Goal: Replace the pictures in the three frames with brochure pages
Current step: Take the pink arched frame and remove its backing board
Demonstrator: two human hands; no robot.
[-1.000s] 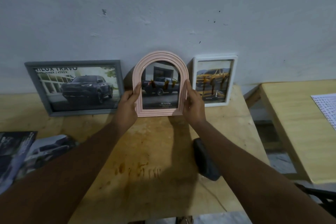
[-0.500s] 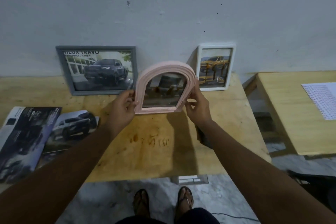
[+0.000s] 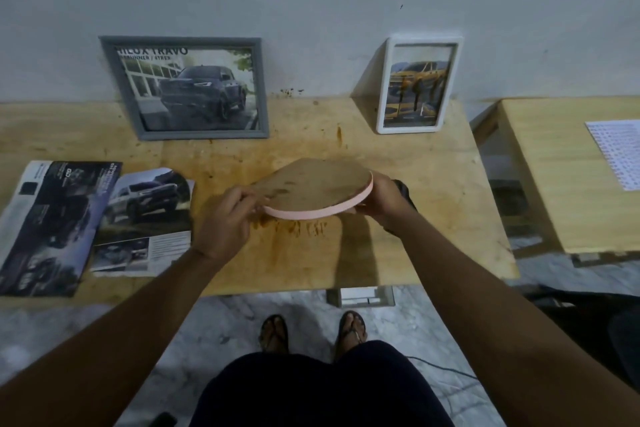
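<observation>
The pink frame (image 3: 311, 184) hangs face down above the middle of the table (image 3: 415, 218), brown backing up, arched end toward the person. The left hand (image 3: 225, 222) pinches its 9 o'clock edge, fingers curled together. The right hand (image 3: 384, 201) grips the 3 o'clock rim, thumb on the edge, fingers tucked underneath and mostly hidden. The grey frame (image 3: 204, 134) leans on the wall at 11 o'clock, the white frame (image 3: 408, 129) at 1 o'clock. The brochure (image 3: 52, 218) and a page (image 3: 149, 215) lie at 9 o'clock.
</observation>
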